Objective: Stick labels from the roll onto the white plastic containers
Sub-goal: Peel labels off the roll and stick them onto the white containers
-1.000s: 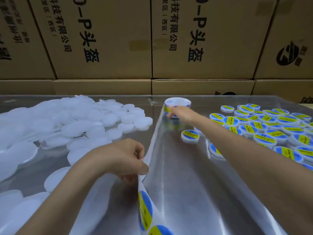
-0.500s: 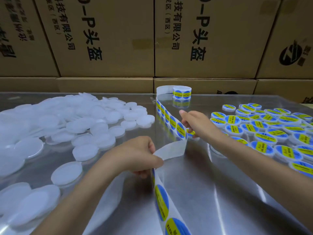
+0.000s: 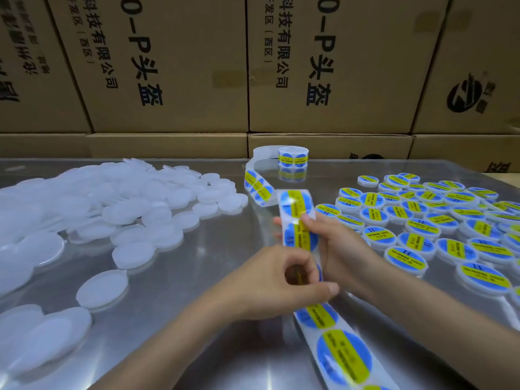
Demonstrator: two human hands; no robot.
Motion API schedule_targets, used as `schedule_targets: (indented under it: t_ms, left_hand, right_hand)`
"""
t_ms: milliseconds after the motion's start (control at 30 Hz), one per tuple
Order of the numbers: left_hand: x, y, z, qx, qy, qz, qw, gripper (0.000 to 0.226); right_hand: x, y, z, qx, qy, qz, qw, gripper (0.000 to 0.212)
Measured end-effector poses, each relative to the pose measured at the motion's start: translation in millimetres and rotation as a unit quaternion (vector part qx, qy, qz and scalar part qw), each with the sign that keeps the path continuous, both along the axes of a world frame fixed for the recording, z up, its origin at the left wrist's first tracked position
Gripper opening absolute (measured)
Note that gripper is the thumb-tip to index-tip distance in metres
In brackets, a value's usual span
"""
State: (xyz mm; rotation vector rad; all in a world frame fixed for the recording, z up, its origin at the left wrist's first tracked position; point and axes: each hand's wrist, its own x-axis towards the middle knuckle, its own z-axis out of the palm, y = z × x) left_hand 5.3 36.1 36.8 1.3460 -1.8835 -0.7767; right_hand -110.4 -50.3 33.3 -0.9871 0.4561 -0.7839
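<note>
Since half a second ago, right hand drawn back beside left hand, both pinching label strip above counter; thin, floppy, slick backing, best gripped by edges.

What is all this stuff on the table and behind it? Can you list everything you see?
Unlabelled containers: many, too many to count, plain white, heaped on the table's left side.
Labelled containers: dozens, white with blue and yellow labels, spread on the right.
Label roll: one, white with blue and yellow labels, standing at the table's far middle.
Label strip: one, unwound from the roll toward the near edge, passing through both hands.
Table: one, shiny metal.
Cardboard boxes: several, brown with black print, stacked behind the table.
Left hand: pinches the strip.
Right hand: holds the strip just above the left.
</note>
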Motion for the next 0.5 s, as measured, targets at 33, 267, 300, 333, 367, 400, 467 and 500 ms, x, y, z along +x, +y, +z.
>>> schedule_targets:
  t_ms: [33,267,300,333,367,400,467,500]
  left_hand:
    - [0.5,1.3,0.1,0.0,-0.014,-0.013,1.0,0.028]
    - [-2.7,1.9,-18.8,0.001,-0.206,-0.029,0.978,0.066]
    - [-1.2,0.0,-22.1,-0.016,-0.223,-0.014,0.975,0.069]
    - [0.9,-2.5,-25.5,-0.034,-0.243,0.006,0.97,0.074]
    - [3.7,-5.7,-29.0,-0.049,-0.265,0.027,0.963,0.081]
    - [7.2,-9.4,-32.3,-0.054,-0.288,0.048,0.955,0.086]
    - [14.7,-17.8,-35.8,-0.036,-0.314,0.077,0.945,0.091]
    - [18.8,-22.2,-35.8,-0.024,-0.316,0.087,0.944,0.09]
  right_hand:
    - [-1.4,-3.0,0.6,0.019,-0.017,-0.013,1.0,0.028]
    - [0.8,-16.8,-4.0,0.01,0.105,-0.127,0.986,0.036]
    - [1.1,-16.2,-4.4,-0.018,0.143,-0.15,0.978,0.033]
    - [1.1,-16.0,-5.2,-0.047,0.184,-0.173,0.966,0.035]
    - [0.6,-15.4,-5.8,-0.084,0.231,-0.192,0.95,0.037]
    - [-0.4,-14.3,-5.5,-0.131,0.279,-0.206,0.929,0.036]
    - [-4.7,-9.5,-0.4,-0.26,0.355,-0.215,0.872,0.024]
    - [-8.1,-7.2,4.0,-0.323,0.38,-0.203,0.842,0.015]
